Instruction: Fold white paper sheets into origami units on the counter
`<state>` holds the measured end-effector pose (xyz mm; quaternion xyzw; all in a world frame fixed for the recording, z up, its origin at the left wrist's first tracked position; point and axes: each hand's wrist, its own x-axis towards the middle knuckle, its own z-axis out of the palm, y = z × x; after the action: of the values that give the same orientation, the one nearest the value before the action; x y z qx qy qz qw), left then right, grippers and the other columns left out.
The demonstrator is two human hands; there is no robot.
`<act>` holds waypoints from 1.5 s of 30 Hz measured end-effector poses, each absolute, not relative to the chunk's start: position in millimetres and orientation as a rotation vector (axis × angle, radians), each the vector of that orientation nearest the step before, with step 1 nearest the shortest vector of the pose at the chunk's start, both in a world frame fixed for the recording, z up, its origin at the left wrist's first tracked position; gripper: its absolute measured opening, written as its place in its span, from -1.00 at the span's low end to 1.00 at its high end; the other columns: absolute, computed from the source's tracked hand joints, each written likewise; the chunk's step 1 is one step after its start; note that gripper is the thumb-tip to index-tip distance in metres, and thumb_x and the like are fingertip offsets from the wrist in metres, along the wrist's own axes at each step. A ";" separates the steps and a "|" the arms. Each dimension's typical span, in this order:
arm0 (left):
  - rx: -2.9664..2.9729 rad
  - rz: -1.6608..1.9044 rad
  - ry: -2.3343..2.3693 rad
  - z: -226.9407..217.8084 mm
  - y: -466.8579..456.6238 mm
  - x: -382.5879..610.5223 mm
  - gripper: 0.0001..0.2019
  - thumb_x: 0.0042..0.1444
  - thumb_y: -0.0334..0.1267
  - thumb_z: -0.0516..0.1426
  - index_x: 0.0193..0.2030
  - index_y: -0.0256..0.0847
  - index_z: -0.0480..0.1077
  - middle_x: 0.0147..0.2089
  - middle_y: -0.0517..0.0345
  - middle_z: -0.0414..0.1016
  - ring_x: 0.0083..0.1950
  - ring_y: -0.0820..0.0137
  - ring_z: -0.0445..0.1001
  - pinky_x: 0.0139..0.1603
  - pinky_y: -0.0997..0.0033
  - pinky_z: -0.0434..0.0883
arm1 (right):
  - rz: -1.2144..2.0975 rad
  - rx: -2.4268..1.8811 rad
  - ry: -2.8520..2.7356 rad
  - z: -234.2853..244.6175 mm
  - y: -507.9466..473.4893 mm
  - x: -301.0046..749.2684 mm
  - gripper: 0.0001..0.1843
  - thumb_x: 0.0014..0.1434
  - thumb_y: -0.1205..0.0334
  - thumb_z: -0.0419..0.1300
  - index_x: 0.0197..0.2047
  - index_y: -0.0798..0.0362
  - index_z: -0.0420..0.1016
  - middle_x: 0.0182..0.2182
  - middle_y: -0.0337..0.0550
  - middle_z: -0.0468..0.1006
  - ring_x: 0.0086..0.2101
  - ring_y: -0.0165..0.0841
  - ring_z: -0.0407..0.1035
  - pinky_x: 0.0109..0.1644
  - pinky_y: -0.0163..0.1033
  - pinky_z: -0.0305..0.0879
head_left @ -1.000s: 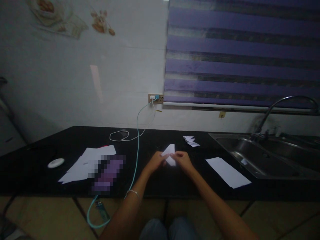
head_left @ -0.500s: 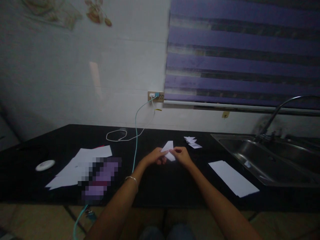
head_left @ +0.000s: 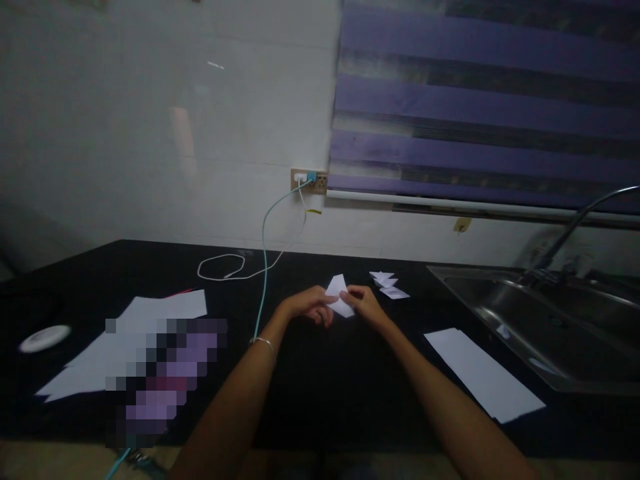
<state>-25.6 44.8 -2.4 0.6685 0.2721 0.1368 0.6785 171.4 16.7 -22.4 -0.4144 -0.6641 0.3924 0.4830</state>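
Observation:
A small folded piece of white paper [head_left: 342, 305] is held between my two hands above the black countertop. My left hand [head_left: 311, 305] pinches its left side, the thumb lying over the paper. From the right, my right hand [head_left: 364, 304] grips the other edge between thumb and bent fingers. The paper has an angular shape with a pointed top. Just behind and to the right of my hands lie several small folded paper pieces [head_left: 387, 283]. Some of my fingers are hidden behind the paper.
Loose white sheets [head_left: 135, 333] lie at left beside a blurred-out purple object [head_left: 175, 373] and a white round object [head_left: 45, 339]. A paper strip [head_left: 483, 373] lies right, near the steel sink [head_left: 530, 347]. Cables [head_left: 263, 267] run from the wall outlet [head_left: 310, 181].
The view has shifted, moving the sheets at left and the strip at right outward. Both hands still grip the folded paper, which has turned slightly.

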 end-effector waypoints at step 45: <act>1.714 1.109 0.818 -4.2 35.9 -5.5 -0.52 0.17 -0.05 0.08 0.18 -0.19 0.18 -0.34 0.15 0.42 -0.54 0.54 0.32 -0.64 0.62 0.18 | 0.650 -1.101 -1.457 -11.1 16.3 183.4 -0.51 -0.02 0.00 0.31 -0.05 0.09 0.56 -0.56 -0.19 0.50 -0.61 -0.42 0.23 -0.54 -0.29 0.15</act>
<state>-5.5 35.9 -4.2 0.6945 0.3313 0.4494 0.4538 183.4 16.3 -11.1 -0.4682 -0.6197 0.2763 0.5661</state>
